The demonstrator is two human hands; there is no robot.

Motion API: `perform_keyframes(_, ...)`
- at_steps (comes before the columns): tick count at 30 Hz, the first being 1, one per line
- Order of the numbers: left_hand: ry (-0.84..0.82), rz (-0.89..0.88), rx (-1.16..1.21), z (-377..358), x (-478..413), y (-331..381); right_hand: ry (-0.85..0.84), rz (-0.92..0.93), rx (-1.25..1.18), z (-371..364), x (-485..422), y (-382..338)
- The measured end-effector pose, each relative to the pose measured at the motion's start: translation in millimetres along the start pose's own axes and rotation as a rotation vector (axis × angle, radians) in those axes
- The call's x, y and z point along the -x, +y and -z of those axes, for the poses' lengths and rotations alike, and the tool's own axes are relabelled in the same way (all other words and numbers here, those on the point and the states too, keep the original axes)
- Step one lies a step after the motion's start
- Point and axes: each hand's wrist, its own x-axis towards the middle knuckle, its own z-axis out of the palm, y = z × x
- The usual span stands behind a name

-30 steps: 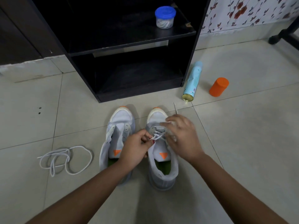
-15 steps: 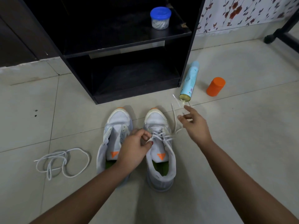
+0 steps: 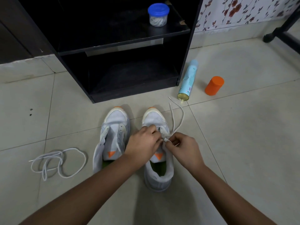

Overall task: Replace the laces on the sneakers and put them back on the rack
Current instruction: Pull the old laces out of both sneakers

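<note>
Both sneakers stand side by side on the floor (image 3: 243, 130), toes towards the rack (image 3: 123, 45). I take it they sit there so each can go straight onto a shelf once it is done. The left-hand sneaker (image 3: 116, 125) has bare eyelets, and a loose lace (image 3: 53, 155) lies in a tangle on the tiles well off to its left, so it looks already stripped. The work is now on the right-hand sneaker (image 3: 154, 118), which carries a lace (image 3: 174, 130) whose two free ends trail forward past the toe. The left hand (image 3: 142, 142) comes in from the inner side with its knuckles up. Its fingers are curled down onto the eyelet row, gripping the sneaker, seemingly to keep it from sliding under the pull; whether they also catch the lace I cannot tell. The right hand (image 3: 183, 146) sits just beside it at the outer edge, wrist low, with thumb and forefinger pinching the lace close to the eyelets and the other fingers tucked in. Both forearms reach straight ahead and the hands nearly touch over the tongue. A blue-lidded jar (image 3: 158, 14) with what look like white laces inside waits on the upper shelf, likely the replacements. A spray can (image 3: 188, 80) and an orange container (image 3: 214, 86) lie off to the right.
</note>
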Motion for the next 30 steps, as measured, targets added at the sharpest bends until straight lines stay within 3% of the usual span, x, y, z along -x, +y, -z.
perform_keyframes(5,0.216,0.437,0.436,7.8,9.1,-24.8,0.018,-0.109,-0.103,-1.9,-1.8,5.8)
perform_keyframes(7,0.225,0.392,0.339,12.1,11.0,-34.0,0.009,-0.100,-0.090,-2.9,-1.4,4.0)
perform_keyframes(14,0.085,-0.039,-0.068,2.7,2.5,-6.7,-0.007,-0.080,-0.047,-3.1,-2.9,0.5)
perform_keyframes(18,0.094,0.035,-0.138,2.0,-1.7,-4.8,-0.021,-0.103,-0.051,-0.6,-3.8,-1.1)
perform_keyframes(22,0.203,0.364,0.199,17.4,-2.8,-30.1,-0.020,-0.139,-0.092,0.1,-2.9,-1.2)
perform_keyframes(25,0.169,0.490,0.103,23.6,-3.1,-47.4,-0.028,-0.145,-0.095,-0.5,-2.7,-0.8)
perform_keyframes(27,0.076,0.423,0.060,22.1,-1.7,-40.7,-0.032,-0.139,-0.079,-0.9,-3.3,-1.3)
perform_keyframes(30,0.034,0.173,0.051,14.4,0.3,-14.3,-0.035,-0.125,-0.073,0.0,-3.9,-2.0)
